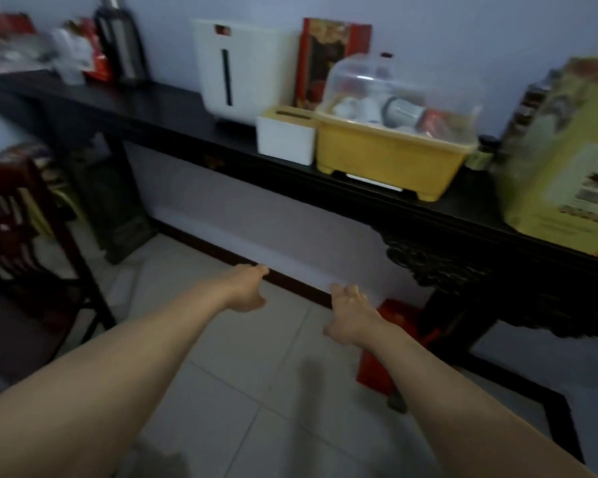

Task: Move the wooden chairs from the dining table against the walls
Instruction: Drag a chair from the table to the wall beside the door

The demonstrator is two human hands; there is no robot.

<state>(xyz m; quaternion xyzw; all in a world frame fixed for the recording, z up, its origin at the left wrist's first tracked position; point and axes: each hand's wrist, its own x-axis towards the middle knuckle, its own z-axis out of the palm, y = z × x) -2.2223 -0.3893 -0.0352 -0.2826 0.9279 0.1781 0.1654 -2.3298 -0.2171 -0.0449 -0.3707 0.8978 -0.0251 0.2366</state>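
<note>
Both hands, left hand (246,291) and right hand (351,317), reach out empty, fingers loosely spread, over the floor (242,391). One chair (25,243) stands at left by the wall. Judging so, this is between chairs; next comes turning back to fetch another.

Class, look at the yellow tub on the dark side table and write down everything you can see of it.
The yellow tub looks like plastic, rectangular, with short feet and a rim. A clear domed lid covers it; through it show white cups and a red item, blurred. It stands upright on the dark table, near the front edge. A white box sits close against its left side. Neither hand touches it.
</note>
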